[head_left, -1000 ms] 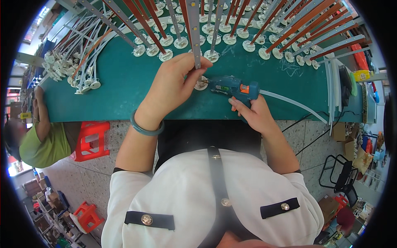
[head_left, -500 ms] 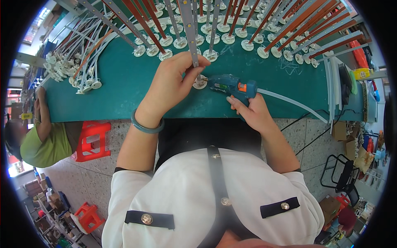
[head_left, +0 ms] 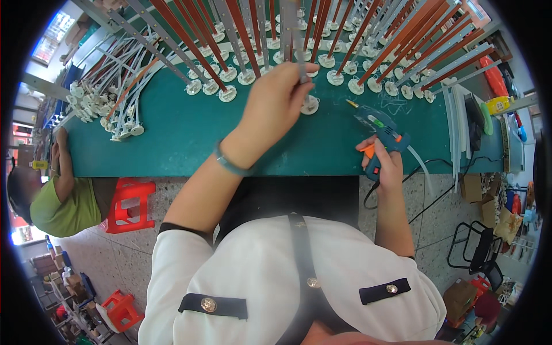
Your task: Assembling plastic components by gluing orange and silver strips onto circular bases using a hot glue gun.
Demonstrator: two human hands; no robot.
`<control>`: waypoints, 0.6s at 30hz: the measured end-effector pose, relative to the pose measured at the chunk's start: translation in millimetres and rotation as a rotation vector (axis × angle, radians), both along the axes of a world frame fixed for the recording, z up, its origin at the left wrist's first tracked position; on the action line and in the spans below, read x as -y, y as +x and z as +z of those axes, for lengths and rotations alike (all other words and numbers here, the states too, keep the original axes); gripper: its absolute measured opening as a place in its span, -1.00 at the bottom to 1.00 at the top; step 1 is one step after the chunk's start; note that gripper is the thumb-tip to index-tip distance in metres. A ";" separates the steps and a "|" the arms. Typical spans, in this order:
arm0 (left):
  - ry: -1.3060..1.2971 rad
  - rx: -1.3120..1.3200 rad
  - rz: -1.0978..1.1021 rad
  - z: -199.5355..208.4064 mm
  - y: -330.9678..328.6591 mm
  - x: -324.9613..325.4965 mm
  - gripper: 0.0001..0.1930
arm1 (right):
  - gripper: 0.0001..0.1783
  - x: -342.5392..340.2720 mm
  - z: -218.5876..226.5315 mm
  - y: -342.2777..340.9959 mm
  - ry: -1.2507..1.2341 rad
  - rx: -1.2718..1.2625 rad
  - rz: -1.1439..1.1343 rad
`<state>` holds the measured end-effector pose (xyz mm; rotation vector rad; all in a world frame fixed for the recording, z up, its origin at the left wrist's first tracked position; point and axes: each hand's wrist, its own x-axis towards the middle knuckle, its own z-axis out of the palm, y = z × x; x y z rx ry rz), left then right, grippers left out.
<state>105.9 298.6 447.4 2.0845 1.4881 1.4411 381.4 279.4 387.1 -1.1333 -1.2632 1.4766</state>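
My left hand point(head_left: 275, 99) is closed, its thumb and fingers pinching the lower end of an upright, motion-blurred LED strip point(head_left: 300, 50). Just under the fingertips shows a white round base point(head_left: 310, 105) at the strip's foot. Farther right, my right hand point(head_left: 389, 167) grips the handle of a teal glue gun point(head_left: 380, 125) with an orange trigger. The gun's brass-coloured nozzle points up and left, apart from the base. A pale glue stick point(head_left: 418, 159) trails out of its back.
Many brown and silver strips stand on white round bases point(head_left: 228, 94) along the far side of the green table point(head_left: 190, 144). A pile of strips with bases point(head_left: 89, 100) lies at left. A power cord point(head_left: 432, 202) hangs at right. A co-worker in green point(head_left: 66, 204) sits near a red stool point(head_left: 131, 204).
My left hand has carried the LED strip and its base right and slightly away from me. My right hand has drawn the glue gun rightward, off the base, and tilted its nozzle up.
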 end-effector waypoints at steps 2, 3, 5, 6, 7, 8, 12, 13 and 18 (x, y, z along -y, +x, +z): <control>0.046 -0.014 0.024 -9.8 13.0 -18.8 -0.71 | -0.73 -0.6 -1.3 4.5 -0.051 -0.144 -0.067; 0.034 -0.034 0.036 -11.0 16.2 -24.2 -0.73 | -0.73 -0.7 -1.6 4.4 -0.045 -0.145 -0.067; 0.056 -0.059 0.055 -16.7 21.3 -31.5 -0.74 | -0.74 0.5 -2.3 1.9 -0.045 -0.170 -0.062; 0.073 -0.083 0.076 -18.5 22.4 -34.4 -0.74 | -0.74 -0.1 -2.0 1.1 -0.043 -0.173 -0.061; 0.071 -0.085 0.074 -18.2 23.1 -36.0 -0.74 | -0.75 0.8 -2.2 1.0 -0.036 -0.160 -0.045; 0.056 -0.078 0.071 -17.5 23.0 -36.9 -0.72 | -0.76 1.3 -2.7 1.4 -0.030 -0.147 -0.029; -0.027 -0.057 0.073 -18.6 21.6 -33.8 -0.60 | -0.77 -1.5 -4.7 3.8 0.007 -0.136 0.013; -0.030 -0.061 0.070 -18.0 22.8 -31.0 -0.60 | -0.78 -1.3 -4.3 4.5 0.009 -0.143 0.013; 0.025 -0.029 0.165 -10.9 31.0 -10.9 -0.41 | -0.78 -1.1 -6.8 6.7 0.016 -0.174 0.014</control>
